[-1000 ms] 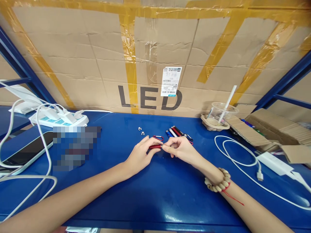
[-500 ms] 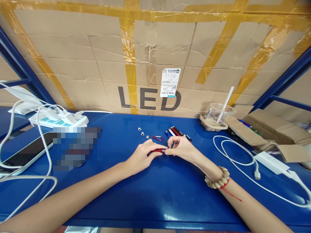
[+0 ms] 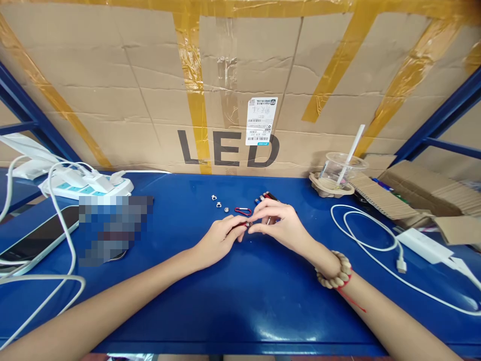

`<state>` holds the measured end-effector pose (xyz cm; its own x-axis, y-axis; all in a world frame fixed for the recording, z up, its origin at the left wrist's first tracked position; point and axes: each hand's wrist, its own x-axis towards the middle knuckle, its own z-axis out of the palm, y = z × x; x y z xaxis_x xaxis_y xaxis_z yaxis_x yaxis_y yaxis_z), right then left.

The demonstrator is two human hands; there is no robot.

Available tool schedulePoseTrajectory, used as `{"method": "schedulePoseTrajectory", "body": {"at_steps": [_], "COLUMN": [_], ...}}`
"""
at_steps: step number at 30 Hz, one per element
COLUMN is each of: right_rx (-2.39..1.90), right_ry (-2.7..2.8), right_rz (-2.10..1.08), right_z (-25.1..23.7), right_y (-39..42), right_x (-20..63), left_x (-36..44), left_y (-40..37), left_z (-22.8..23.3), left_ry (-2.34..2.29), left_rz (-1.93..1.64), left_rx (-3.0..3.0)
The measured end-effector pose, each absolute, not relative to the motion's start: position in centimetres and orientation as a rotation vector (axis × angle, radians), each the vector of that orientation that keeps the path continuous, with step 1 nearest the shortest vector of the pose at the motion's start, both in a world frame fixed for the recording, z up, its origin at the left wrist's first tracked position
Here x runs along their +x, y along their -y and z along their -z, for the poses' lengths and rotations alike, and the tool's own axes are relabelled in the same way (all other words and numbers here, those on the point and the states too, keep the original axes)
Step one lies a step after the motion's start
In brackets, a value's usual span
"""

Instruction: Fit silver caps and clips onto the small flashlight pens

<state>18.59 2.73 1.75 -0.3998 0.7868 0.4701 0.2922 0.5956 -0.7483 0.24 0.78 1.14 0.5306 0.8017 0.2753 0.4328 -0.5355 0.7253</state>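
Where both hands meet, red tube (image 3: pixel 240 226) pinched between

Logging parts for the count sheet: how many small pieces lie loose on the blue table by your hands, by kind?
Small silver metal pieces: 3
Red carabiner clip: 1
Pen-like sticks in the pile behind the right hand: number hidden
Red stick in the left hand: 1
Total countable: 5

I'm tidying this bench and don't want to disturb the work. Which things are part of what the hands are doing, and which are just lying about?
In hand:
left hand and right hand on a small red tube
red clip
small metal parts
spare tubes

Lying about:
plastic cup
power strip
phone
white cable
cardboard box
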Motion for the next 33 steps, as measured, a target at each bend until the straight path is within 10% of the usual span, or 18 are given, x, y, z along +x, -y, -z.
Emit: {"method": "schedulePoseTrajectory", "body": {"at_steps": [12, 33], "right_rx": [-0.697, -1.169], "right_ry": [2.263, 1.726], "right_rz": [-0.521, -1.042], "right_z": [-2.4, -1.3], "right_y": [-2.4, -1.3], "right_x": [19.8, 17.1], "left_x": [0.0, 0.0], "left_y": [-0.7, -0.5], "left_z": [-0.8, 0.4], "left_ry": [-0.828, -1.119], "left_rz": [-0.656, -1.071], "left_rx": [2.089, 2.290]}}
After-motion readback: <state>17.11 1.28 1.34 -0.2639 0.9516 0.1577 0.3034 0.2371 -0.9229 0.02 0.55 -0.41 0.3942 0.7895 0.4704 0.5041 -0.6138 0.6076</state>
